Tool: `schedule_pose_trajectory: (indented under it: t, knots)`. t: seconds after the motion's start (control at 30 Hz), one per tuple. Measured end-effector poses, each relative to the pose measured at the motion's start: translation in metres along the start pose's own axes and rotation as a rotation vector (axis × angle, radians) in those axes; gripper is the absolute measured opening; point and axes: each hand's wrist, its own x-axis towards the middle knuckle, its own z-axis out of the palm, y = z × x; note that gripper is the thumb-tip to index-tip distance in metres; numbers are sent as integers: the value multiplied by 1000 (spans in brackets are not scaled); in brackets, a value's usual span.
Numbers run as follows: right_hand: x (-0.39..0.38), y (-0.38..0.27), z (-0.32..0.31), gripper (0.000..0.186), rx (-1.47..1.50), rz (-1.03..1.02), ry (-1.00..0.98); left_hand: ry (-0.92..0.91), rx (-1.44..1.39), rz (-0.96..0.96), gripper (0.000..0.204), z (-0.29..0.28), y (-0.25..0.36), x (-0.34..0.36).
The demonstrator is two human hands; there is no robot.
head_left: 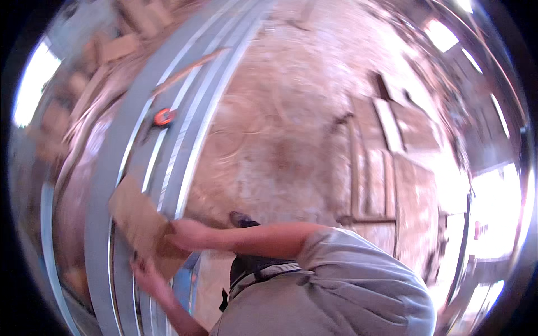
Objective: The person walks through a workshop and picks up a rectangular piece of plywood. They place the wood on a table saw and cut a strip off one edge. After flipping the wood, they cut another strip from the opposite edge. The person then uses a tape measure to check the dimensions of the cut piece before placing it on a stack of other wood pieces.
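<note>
A flat light-brown board [137, 211], which looks like wood, is tilted over the long grey metal rails at my left. My right hand [189, 234] is closed on the board's right edge, its fingertips partly hidden. Nearer to me, my left hand [147, 275] grips the lower left edge, with a small dark spot by its fingers. Farther along the rails [193, 126] lies an orange-red and black round thing [164, 117] that resembles a tape measure. Beyond it a thin wooden strip [190, 70] rests slantwise across the rails. Motion blurs much of the picture.
Brown, dusty floor [269, 151] stretches to the right of the rails. Boards and a frame-like wooden stack [386, 173] lie on the right side. Blurred wood pieces [120, 47] are heaped at the far left. A blue thing [184, 285] shows beside the rails near my left forearm.
</note>
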Motion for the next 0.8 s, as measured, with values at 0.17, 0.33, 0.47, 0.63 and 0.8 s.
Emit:
schedule_pose_trajectory:
  t: [0.17,0.33,0.47,0.63,0.8]
  knots:
    - [-73,-8,-12,37,90,136,242,-324,-584,-362,46,2,4,-23]
    - [-161,6,-45,35,549,-14,541,-203,681,964,40,36,25,-57]
    - [-223,34,-78,29,875,66,745,-387,596,1370,32,92,70,-95]
    - [-341,106,-120,22,965,5,1310,-987,-204,-14,26,163,82,-155]
    - [-512,263,-183,22,669,150,2110,-847,49,-95,27,200,61,-163]
